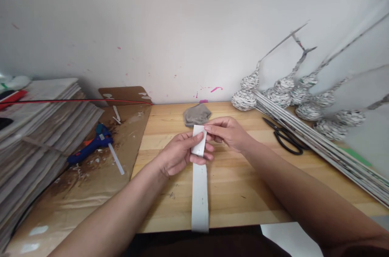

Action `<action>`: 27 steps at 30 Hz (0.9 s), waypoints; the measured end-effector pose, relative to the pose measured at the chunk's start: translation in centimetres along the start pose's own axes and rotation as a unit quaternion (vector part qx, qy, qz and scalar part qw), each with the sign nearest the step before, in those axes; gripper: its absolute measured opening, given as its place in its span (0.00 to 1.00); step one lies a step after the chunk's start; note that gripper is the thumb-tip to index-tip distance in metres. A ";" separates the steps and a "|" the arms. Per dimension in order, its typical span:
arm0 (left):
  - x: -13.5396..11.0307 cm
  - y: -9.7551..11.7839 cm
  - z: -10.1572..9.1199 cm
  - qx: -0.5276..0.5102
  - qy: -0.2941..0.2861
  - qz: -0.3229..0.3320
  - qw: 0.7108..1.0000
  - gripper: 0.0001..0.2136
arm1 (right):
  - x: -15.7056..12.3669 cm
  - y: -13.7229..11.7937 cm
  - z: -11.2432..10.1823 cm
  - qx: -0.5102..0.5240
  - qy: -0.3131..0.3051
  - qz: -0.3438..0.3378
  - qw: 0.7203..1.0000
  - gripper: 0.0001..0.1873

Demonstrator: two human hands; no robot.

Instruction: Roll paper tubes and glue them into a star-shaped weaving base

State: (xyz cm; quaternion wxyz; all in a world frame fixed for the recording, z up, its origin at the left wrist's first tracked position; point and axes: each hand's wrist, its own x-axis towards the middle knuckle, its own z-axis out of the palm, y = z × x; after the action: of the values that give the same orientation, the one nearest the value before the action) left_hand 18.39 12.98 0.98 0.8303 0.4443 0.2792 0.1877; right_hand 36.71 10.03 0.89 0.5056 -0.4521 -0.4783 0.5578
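Observation:
A long white paper strip (199, 192) lies on the wooden table (243, 184), running from the front edge up to my hands. My left hand (179, 153) grips its far end, thumb on top and fingers curled underneath. My right hand (226, 132) pinches the strip's top right corner with thumb and fingertips. The end of the strip is lifted off the table and slightly bent between both hands.
A grey cloth (197, 114) lies just behind the hands. Black scissors (285, 137) and a bundle of rolled paper sticks (319, 143) lie at right, with woven paper balls (244, 99) by the wall. A blue glue gun (91, 145) rests on brown cardboard (91, 184) at left, beside stacked boards (36, 135).

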 end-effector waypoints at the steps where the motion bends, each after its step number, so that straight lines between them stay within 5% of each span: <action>1: -0.2 0.1 0.0 -0.005 -0.023 -0.023 0.999 0.14 | 0.0 0.0 -0.1 0.011 0.000 0.010 1.000 0.14; 5: -0.6 0.2 -0.3 0.037 -0.078 -0.090 0.992 0.18 | 0.2 -0.2 -0.4 0.034 0.035 0.025 0.998 0.12; 10: -0.4 -0.1 -0.6 0.148 -0.060 -0.092 0.983 0.20 | 0.4 -0.4 -0.3 0.021 0.062 0.023 0.998 0.12; 16: 0.3 0.1 -0.8 0.008 0.026 -0.002 1.000 0.15 | 0.0 0.0 0.9 -0.061 0.068 0.001 0.996 0.12; 27: 0.3 -0.2 0.0 -0.088 0.029 -0.046 0.995 0.12 | -0.1 -0.7 0.8 -0.041 0.060 0.036 0.997 0.13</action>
State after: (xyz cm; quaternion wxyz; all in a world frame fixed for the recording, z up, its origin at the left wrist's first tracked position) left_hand 18.63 13.01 0.69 0.8653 0.3509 0.3058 0.1862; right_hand 36.02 9.88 1.65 0.4942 -0.5221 -0.4526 0.5276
